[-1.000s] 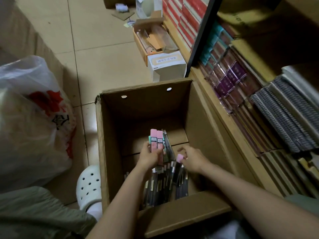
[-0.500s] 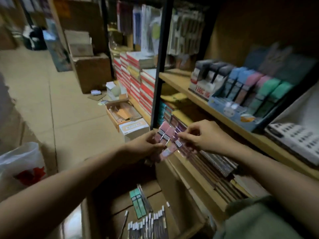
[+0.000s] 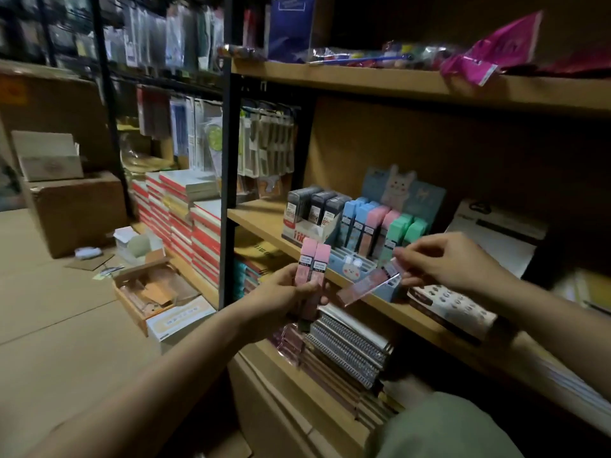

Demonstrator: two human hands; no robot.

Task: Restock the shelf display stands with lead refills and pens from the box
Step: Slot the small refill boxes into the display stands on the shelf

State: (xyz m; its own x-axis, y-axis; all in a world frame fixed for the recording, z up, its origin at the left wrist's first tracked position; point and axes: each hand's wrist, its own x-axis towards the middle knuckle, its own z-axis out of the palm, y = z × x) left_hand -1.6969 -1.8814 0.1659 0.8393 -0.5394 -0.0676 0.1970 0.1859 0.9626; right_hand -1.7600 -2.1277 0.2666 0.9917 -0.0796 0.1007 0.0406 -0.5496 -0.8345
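Two slim pink plastic lead-refill cases [image 3: 312,271] gripped upright in left hand [image 3: 284,297], caps up, side by side, before the wooden shelf edge [image 3: 264,223]. One more pink refill case [image 3: 367,287] pinched at its upper end by right hand [image 3: 453,259], lying slantwise, lower end pointing down-left, just in front of pale blue cardboard display stand [image 3: 390,285] holding six rows: two blue, two pink, two green.

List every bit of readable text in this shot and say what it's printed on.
None reads in full.
Pink lead refill cases in the left hand: label print too small.
Red-and-white display box: red characters, blurred.
Blue sign on top shelf: white lines, illegible.
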